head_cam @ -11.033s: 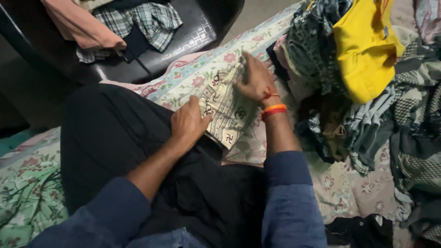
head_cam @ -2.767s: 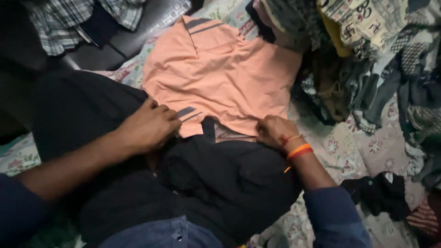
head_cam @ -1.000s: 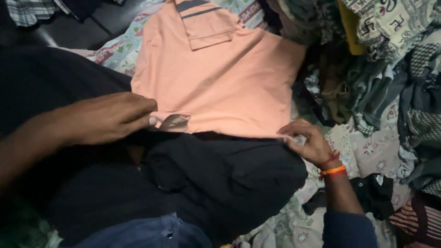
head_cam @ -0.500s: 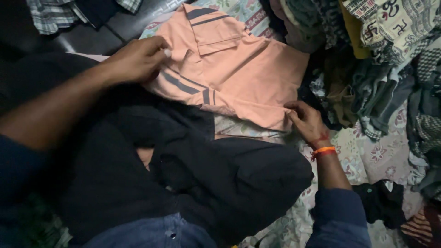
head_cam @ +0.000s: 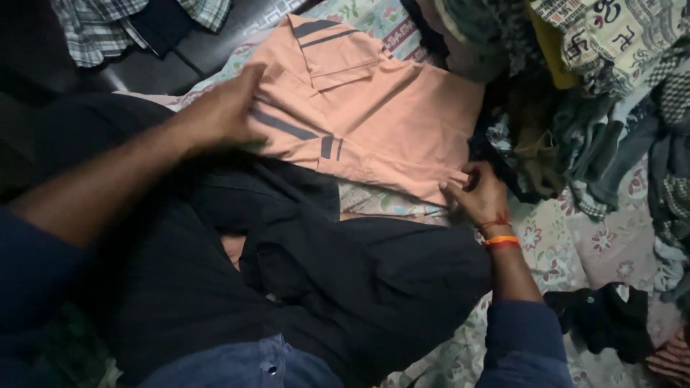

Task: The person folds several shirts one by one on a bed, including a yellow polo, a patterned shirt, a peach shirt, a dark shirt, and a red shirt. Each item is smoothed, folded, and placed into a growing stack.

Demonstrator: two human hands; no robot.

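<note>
Left hand point(head_cam: 219, 111) lies flat and open on the folded sleeve of the peach shirt point(head_cam: 388, 108). Right hand point(head_cam: 478, 194) pinches the shirt's lower corner, beside a clothes pile point(head_cam: 596, 93).

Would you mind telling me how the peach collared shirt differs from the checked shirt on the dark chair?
The peach collared shirt is plain with dark stripes and spread flat on the bed; the checked shirt is patterned and crumpled. Both hands touch the peach one; neither touches the checked one. Both are cloth garments.

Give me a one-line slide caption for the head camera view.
Left hand presses a folded sleeve onto a peach shirt; right hand pinches its lower corner.
</note>
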